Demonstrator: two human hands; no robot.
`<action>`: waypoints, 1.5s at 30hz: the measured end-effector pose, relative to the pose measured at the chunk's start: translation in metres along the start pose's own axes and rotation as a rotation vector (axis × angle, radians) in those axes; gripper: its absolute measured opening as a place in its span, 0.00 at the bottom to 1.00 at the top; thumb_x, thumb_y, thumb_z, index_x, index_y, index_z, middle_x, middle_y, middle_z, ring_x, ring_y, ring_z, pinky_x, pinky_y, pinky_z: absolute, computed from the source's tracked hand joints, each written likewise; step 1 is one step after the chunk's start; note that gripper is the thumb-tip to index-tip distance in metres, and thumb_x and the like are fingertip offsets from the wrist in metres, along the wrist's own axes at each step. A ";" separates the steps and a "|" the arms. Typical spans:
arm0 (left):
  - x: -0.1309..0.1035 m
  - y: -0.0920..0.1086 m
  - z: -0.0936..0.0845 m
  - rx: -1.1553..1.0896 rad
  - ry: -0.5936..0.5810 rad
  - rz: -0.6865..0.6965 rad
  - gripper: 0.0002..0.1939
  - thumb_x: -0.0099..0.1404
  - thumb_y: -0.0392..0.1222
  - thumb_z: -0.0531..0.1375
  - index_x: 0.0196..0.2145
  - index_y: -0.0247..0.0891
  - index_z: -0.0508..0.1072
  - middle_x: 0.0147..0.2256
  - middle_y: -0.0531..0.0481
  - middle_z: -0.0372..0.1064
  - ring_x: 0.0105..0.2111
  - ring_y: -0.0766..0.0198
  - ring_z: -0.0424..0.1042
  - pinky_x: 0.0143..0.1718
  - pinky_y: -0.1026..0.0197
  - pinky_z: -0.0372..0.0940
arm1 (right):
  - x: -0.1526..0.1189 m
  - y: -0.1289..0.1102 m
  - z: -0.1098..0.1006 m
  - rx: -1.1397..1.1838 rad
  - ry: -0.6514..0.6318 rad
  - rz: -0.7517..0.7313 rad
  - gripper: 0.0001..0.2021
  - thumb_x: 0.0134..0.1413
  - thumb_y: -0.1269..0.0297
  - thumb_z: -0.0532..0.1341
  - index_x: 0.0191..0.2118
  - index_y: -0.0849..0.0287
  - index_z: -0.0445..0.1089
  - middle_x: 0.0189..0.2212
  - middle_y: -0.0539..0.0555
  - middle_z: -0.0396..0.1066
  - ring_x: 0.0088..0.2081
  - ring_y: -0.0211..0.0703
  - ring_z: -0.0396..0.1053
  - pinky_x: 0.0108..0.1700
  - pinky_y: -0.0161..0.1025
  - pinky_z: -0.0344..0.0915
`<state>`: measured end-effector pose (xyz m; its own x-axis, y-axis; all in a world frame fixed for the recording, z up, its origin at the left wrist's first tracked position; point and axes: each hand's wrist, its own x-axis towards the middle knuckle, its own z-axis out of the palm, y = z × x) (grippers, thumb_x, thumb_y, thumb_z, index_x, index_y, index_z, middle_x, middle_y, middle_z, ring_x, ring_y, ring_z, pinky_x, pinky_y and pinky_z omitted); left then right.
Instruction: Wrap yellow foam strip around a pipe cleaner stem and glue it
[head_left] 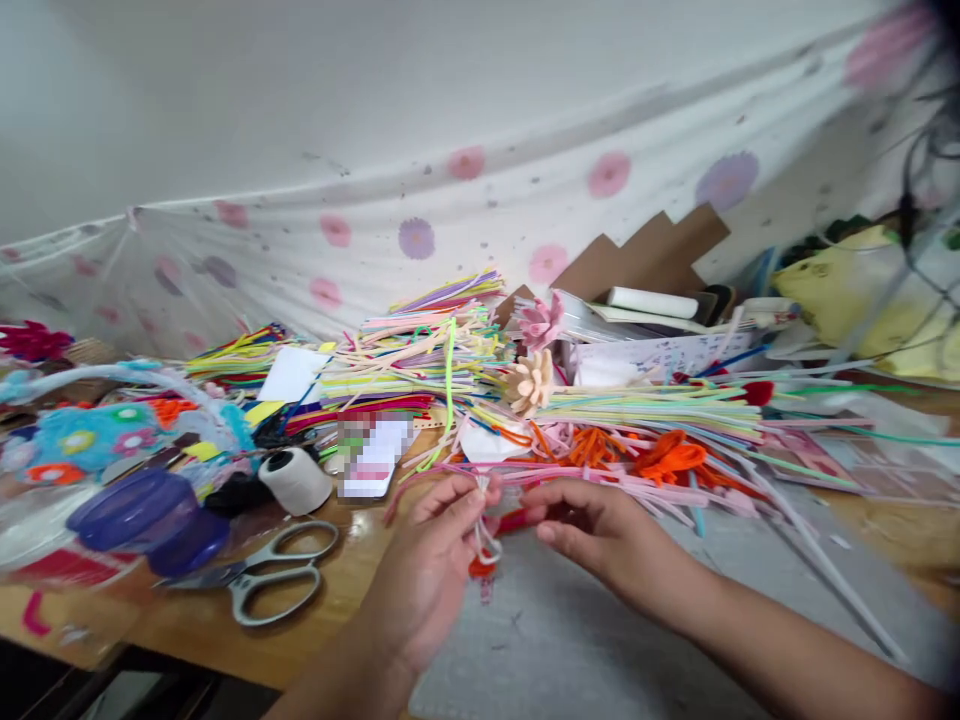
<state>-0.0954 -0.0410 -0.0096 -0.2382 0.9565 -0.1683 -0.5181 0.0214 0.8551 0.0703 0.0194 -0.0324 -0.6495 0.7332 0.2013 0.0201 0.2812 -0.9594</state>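
Near the middle, my left hand (439,555) is closed in a pinch on a looped white pipe cleaner (487,545), whose curl hangs below the fingertips. My right hand (600,530) is just to the right, thumb and forefinger apart, beside a red-orange strip (516,520). Whether its curled far fingers touch that strip is unclear. An orange piece (482,568) shows under the white loop. Both hands are over a grey cutting mat (570,640).
Scissors (277,575) and a white thread spool (295,480) lie at left, near a phone (379,455) and a purple container (135,510). Pipe cleaner bundles (405,370) spread along the back, with a peach flower (529,382) and orange pieces (671,458).
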 end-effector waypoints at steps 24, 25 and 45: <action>0.018 -0.030 0.061 -0.443 -0.111 -0.044 0.14 0.66 0.30 0.53 0.25 0.35 0.72 0.26 0.51 0.69 0.34 0.65 0.72 0.47 0.55 0.66 | -0.034 0.002 -0.041 0.200 0.222 0.250 0.10 0.46 0.61 0.62 0.25 0.60 0.62 0.22 0.49 0.64 0.24 0.33 0.60 0.20 0.29 0.50; 0.017 -0.030 0.056 -0.444 -0.113 -0.046 0.13 0.66 0.31 0.54 0.26 0.36 0.73 0.27 0.51 0.70 0.36 0.63 0.72 0.48 0.54 0.66 | -0.033 0.001 -0.039 0.245 0.226 0.264 0.11 0.46 0.60 0.63 0.25 0.61 0.62 0.22 0.50 0.66 0.25 0.34 0.62 0.20 0.28 0.49; -0.013 -0.045 0.020 -0.480 -0.012 -0.114 0.11 0.65 0.31 0.56 0.28 0.37 0.75 0.34 0.50 0.72 0.41 0.62 0.72 0.48 0.51 0.65 | -0.036 -0.016 -0.034 -0.302 0.272 -0.019 0.06 0.50 0.67 0.58 0.26 0.60 0.68 0.23 0.51 0.70 0.26 0.38 0.66 0.30 0.35 0.63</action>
<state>-0.0523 -0.0486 -0.0358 -0.1497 0.9593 -0.2396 -0.8611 -0.0074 0.5085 0.1188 0.0095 -0.0177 -0.4281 0.8517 0.3022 0.2591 0.4360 -0.8619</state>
